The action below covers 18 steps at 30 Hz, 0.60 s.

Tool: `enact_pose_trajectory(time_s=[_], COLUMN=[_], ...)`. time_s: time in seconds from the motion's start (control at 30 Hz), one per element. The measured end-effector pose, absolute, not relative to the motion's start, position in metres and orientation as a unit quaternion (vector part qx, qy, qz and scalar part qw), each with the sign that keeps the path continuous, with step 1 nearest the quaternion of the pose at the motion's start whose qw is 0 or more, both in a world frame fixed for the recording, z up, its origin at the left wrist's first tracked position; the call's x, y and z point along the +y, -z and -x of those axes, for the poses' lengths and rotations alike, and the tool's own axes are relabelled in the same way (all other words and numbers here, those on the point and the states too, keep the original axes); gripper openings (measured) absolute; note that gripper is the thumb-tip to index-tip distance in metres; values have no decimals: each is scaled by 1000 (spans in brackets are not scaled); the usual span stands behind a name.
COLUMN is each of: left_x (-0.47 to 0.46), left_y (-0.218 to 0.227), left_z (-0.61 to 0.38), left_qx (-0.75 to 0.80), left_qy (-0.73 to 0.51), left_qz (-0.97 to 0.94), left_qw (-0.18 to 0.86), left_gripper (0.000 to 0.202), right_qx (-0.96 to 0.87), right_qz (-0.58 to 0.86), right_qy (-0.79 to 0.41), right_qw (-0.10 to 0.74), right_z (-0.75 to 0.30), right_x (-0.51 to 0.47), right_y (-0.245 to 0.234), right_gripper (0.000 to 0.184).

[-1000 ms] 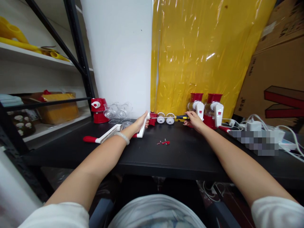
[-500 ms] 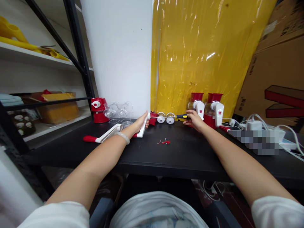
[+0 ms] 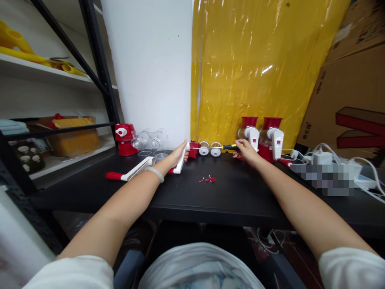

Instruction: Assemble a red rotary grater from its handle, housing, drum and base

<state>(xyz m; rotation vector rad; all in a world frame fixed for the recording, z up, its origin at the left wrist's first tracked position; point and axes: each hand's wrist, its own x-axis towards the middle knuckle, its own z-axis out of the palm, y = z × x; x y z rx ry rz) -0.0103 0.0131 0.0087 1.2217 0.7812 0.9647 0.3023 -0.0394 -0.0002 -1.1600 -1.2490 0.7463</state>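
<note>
My left hand point(image 3: 179, 154) is closed around the upper end of a white crank handle point(image 3: 179, 163) with a red grip. In my right hand point(image 3: 246, 152) is a screwdriver point(image 3: 230, 147) with a black and yellow handle, pinched in the fingers. Its long shaft lies level and points left, the tip meeting the crank's upper end. Small red parts and screws point(image 3: 209, 180) lie on the black table point(image 3: 192, 200) below. A second white crank handle point(image 3: 138, 168) with a red grip rests beside my left forearm.
Two red and white drum graters point(image 3: 249, 130) stand at the back right. A red grater base point(image 3: 125, 138) and clear plastic parts point(image 3: 153, 138) are at the back left. Round drums point(image 3: 215, 150) stand behind the screwdriver. A power strip with cables point(image 3: 365, 182) lies at the right.
The fingers of my right hand have shifted slightly around the screwdriver handle. My left hand and the crank handle stay in place.
</note>
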Motion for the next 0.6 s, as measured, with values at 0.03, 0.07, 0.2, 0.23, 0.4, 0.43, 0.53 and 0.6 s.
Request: enact_pose_trajectory(time_s=[0.03,0.07,0.2,0.23,0.4,0.43,0.53,0.6], left_x=[13,14,14,14,15,15,16,15], left_y=[-9,-9,-8,-8,-6,-6,-6,-6], left_z=[10,10,10,10,10,10,11,11], left_qx=[343,344,341,340,339,341,342,340], left_qy=[-423,-422,-423,-424,-423,-423,-423,-423], left_qz=[-537,-537,-532,-530,-528,-529,-528,-531], left_qw=[644,644,650,652,653,653,652,651], left_gripper=[52,52,52,51,50,51,52,52], right_qx=[-540,-540,-510,-501,-491,-491,-493,-495], right_qz=[501,502,498,491,470,474,485,489], right_qy=[-321,-322,-361,-374,-399,-398,-393,-388], right_qw=[595,593,601,606,615,613,607,604], right_z=[-303,-302,-300,-300,-299,-299,-300,-300], right_x=[-39,-39,-40,-41,-44,-43,-41,-40], right_y=[0,0,-5,-6,-9,-9,-7,-7], right_gripper=[20,20,16,15,31,33,36,36])
